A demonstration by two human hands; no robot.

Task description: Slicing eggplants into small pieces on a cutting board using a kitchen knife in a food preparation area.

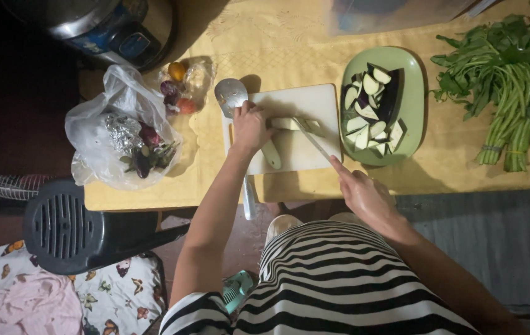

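Purple-skinned and pale-fleshed: pinning that eggplant piece point(290, 123) to the middle of the white cutting board point(296, 102) with the left hand point(249, 127), closing the fingers over its left end. Gripping the knife point(314, 144) in the right hand point(364, 193) at the near edge of the counter point(439, 161), wrapping the fingers shut around the handle and laying the forefinger along it. Angling the blade far and left, and touching its tip to the right end of the piece.

Doing this well, by the look of it: keeping the left fingertips tucked back from the blade, pressing the piece flat so that it is not rolling, and bringing the edge straight down rather than sawing sideways. Watching the dim light too, and the near edge of the board, overhanging the counter slightly.

Counting along the counter:
- one cutting board, carrying one eggplant piece and one pale strip point(271, 155) nearer by
- one knife
- one metal spoon point(231, 93), lying against the far left corner of the board
- one green plate point(415, 93) just right of the board, holding perhaps a dozen eggplant slices point(370, 113), overlapping too much for exact counting
- one heap of leafy greens point(513, 74) at the far right, seemingly tied as two bunches
- two plastic bags at the left: a large one point(116, 133) holding foil and scraps, and a small one point(181, 87) holding a few small round vegetables
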